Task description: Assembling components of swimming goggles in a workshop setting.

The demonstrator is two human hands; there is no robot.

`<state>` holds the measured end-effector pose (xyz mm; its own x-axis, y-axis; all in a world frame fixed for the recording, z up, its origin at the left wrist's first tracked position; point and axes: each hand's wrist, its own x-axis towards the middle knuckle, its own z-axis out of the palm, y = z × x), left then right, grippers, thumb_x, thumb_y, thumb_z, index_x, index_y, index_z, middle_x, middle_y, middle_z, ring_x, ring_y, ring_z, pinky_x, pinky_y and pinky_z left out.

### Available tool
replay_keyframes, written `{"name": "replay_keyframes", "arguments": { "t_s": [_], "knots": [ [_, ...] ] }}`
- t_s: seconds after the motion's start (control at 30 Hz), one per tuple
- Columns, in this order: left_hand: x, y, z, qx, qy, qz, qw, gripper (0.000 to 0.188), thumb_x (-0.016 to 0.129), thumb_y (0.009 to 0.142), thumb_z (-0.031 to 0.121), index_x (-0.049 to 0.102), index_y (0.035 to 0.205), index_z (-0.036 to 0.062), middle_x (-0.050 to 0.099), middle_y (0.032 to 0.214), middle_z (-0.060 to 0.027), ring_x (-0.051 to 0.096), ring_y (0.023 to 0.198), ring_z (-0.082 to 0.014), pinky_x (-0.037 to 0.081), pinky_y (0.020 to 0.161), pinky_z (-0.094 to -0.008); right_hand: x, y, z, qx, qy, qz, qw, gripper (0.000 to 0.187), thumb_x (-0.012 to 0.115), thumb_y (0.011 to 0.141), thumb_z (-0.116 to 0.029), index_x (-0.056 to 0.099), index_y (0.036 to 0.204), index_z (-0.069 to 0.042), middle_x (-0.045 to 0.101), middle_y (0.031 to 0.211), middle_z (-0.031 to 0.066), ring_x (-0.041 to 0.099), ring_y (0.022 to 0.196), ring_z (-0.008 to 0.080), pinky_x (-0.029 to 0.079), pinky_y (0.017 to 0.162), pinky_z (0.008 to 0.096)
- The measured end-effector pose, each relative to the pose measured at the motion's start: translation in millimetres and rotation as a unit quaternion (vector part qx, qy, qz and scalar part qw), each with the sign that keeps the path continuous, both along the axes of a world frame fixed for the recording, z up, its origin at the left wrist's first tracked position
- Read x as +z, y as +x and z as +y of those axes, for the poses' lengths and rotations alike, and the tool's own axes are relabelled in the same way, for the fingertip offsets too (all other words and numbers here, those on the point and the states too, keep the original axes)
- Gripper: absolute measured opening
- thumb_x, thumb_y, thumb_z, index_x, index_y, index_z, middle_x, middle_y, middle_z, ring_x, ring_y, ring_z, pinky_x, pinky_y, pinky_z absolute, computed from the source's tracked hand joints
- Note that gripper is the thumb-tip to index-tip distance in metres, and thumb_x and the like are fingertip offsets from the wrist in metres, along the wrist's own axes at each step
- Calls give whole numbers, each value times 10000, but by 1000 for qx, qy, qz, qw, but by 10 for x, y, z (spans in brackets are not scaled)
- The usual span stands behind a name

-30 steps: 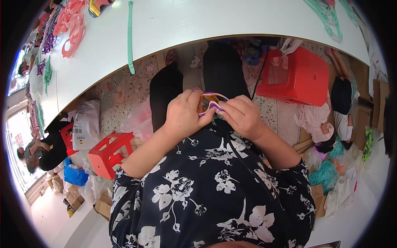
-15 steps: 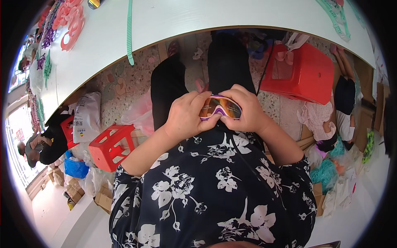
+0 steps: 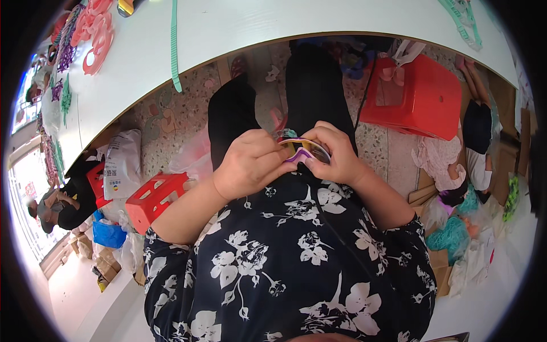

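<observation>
A pair of goggles [image 3: 305, 151] with a purple and white frame and a dark, see-through lens is held in front of my lap, just above my shirt. My left hand [image 3: 250, 162] has its fingers curled and pinched at the left end, covering that part of the frame. With thumb below and fingers above, my right hand [image 3: 335, 151] grips the right end. The goggles are tilted, so the lens is seen at a slant. A small greenish bit [image 3: 292, 133] shows just beyond the frame; what it is I cannot make out.
The white table [image 3: 245, 20] curves across the far side, with a light green strap [image 3: 174, 51] hanging over its edge and pink frames [image 3: 99, 43] at left. Red plastic stools [image 3: 436, 102] stand right and left. Bags, boxes and other people [image 3: 476, 122] are at both sides.
The goggles have tipped, so the lens no longer faces up fully. My left hand has shifted slightly left and its fingers are more curled over the end; the left elbow moved outward.
</observation>
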<state>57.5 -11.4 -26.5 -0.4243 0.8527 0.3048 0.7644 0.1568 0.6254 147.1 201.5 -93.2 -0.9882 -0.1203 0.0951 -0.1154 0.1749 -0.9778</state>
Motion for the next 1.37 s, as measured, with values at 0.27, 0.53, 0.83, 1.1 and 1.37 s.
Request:
{"name": "replay_keyframes", "arguments": {
  "t_s": [0.27,0.53,0.83,1.1,1.37],
  "knots": [
    [-54,25,-106,46,42,-49,997,311,880,657,169,690,872,49,650,835,-75,632,743,-254,495,646,-344,-15,22,-101,-22,-1,22,1000,383,733,647,-166,658,984,1,550,782,66,498,665,164,410,602,284],
    [-59,70,-283,62,59,-36,996,299,874,639,150,689,856,59,652,821,-51,647,765,-247,518,703,-367,-15,-34,-110,-9,1,24,1000,405,734,641,-179,664,994,8,576,791,64,513,683,161,417,611,280],
    [-125,95,-314,78,58,-4,995,344,862,657,163,683,927,49,646,876,-67,649,802,-257,519,721,-382,-18,-83,-126,-31,54,101,993,448,762,606,-172,652,1002,7,573,793,97,551,643,225,457,585,318],
    [-128,18,-94,66,-107,-70,990,777,808,719,469,561,1294,8,644,996,-172,646,882,-343,529,804,-423,65,-96,-86,-49,133,153,978,540,785,558,-189,633,1043,-5,545,785,103,564,627,260,466,556,340],
    [-339,119,11,102,-113,-107,982,633,786,777,341,573,1250,-23,634,948,-166,647,843,-329,541,762,-400,-1,-75,29,-39,101,119,987,584,787,605,-196,638,1139,-12,578,848,112,595,696,262,492,617,336]
  ]
}}
